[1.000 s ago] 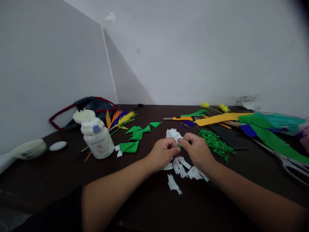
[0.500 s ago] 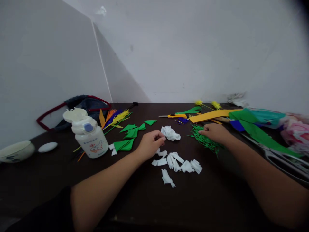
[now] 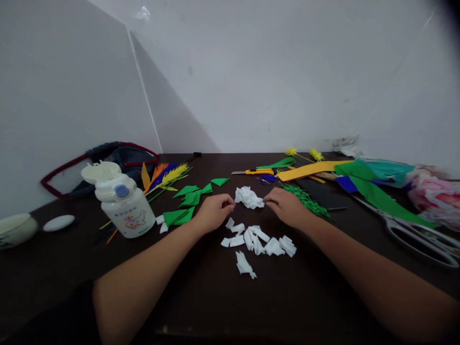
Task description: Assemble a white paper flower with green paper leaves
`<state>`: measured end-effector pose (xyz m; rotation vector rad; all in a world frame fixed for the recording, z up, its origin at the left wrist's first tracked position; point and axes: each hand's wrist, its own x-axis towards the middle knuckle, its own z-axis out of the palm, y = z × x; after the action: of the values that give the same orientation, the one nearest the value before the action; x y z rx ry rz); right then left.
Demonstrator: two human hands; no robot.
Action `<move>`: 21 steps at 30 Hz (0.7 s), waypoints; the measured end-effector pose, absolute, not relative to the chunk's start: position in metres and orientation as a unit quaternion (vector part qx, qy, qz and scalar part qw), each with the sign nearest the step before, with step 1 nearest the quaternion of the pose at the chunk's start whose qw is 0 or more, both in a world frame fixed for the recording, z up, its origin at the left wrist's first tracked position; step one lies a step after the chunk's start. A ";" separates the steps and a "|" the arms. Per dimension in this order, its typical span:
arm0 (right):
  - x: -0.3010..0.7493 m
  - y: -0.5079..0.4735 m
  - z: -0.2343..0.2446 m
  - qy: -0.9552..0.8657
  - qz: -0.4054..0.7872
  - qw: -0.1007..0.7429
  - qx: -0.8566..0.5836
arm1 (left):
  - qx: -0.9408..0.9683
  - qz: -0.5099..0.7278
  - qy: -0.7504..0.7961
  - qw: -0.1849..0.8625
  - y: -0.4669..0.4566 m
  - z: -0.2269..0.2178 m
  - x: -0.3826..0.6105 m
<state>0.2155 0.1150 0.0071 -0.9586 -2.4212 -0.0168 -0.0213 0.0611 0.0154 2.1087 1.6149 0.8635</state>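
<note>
A crumpled white tissue [image 3: 248, 197] lies on the dark table between my two hands. Beside its left end is my left hand [image 3: 214, 212], fingers curled in and thumb close to the forefinger; whatever it may hold is hidden. My right hand [image 3: 285, 207] has its thumb and fingers drawn together at the tissue's right edge, and whether they grip it I cannot make out. Nearer to me lie several torn or cut white tissue pieces [image 3: 257, 239]. Behind my right wrist is a heap of green shreds [image 3: 308, 200].
Left stand a white bottle [image 3: 127, 211] with its lid up and a bowl [image 3: 17, 230]. Green folded pieces [image 3: 192, 197] lie nearby. A yellow utility knife [image 3: 257, 171] with exposed blade lies behind the tissue. Right are scissors [image 3: 413, 235], coloured strips [image 3: 309, 168] and a plastic bag [image 3: 433, 196].
My right hand has left the green shreds and moved left to the tissue's right edge. My left hand stays by the tissue. The view has shifted slightly right.
</note>
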 end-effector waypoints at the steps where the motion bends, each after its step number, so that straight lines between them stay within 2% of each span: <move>1: 0.211 0.114 0.004 -0.901 -0.001 0.261 -0.345 | 0.750 0.292 0.569 0.168 0.062 0.014 -0.021; 11: 0.184 0.136 -0.010 -0.912 -0.098 0.196 -0.348 | 0.790 0.239 0.551 0.127 0.062 0.013 -0.012; 21: 0.173 0.138 -0.011 -0.903 -0.129 0.210 -0.351 | 0.789 0.233 0.555 0.121 0.063 0.012 -0.016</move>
<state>0.1726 0.1379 -0.0107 -0.9749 -2.5120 -0.3583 -0.0155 0.0630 0.0119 2.3050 1.6219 0.6809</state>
